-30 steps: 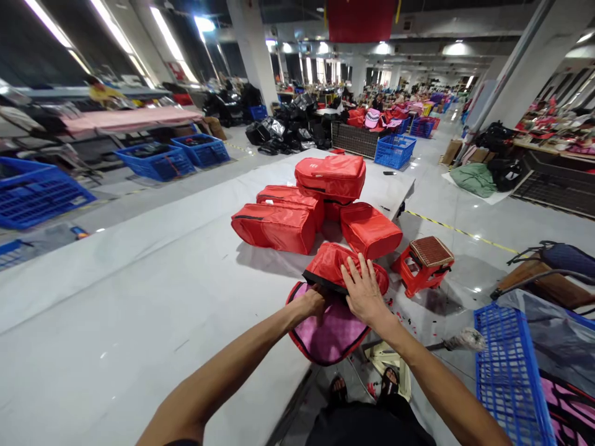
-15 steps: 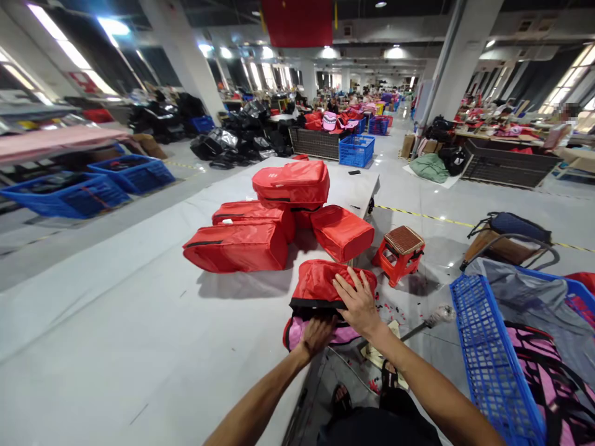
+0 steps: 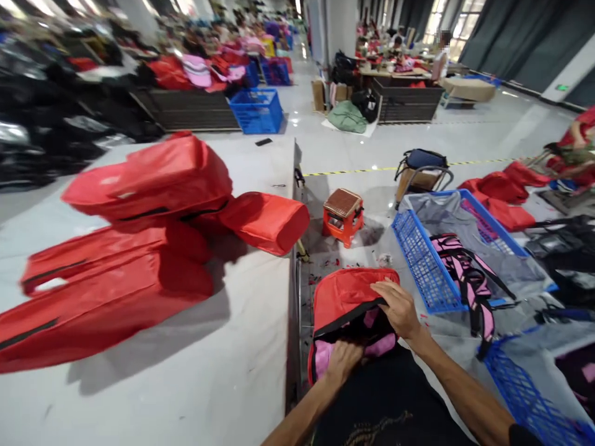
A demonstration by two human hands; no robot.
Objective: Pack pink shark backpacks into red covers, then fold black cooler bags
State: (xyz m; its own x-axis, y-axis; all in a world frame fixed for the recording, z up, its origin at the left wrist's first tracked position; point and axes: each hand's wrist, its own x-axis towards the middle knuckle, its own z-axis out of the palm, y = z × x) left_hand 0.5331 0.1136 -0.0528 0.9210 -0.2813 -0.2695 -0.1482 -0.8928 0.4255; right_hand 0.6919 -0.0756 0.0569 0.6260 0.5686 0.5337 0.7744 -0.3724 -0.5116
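I hold a red fabric bag with a pink lining (image 3: 344, 297) off the table's right edge, above my lap. My right hand (image 3: 395, 308) grips the black-trimmed edge of its opening with curled fingers. My left hand (image 3: 341, 362) is closed on the pink lining at the bag's lower part. On the grey table (image 3: 223, 371) to the left lies a pile of several stuffed red bags (image 3: 144, 179), blurred by motion.
An orange stool (image 3: 343, 215) stands on the floor beyond the bag. A blue crate (image 3: 427, 260) with grey and pink pieces sits to the right, another blue crate (image 3: 530, 396) nearer. More red bags (image 3: 506, 198), a chair (image 3: 421, 167) and distant workers fill the hall.
The bag has come off the table toward my lap, with both hands still on it. My view has swung right and down, and the red bag pile now sits at the left.
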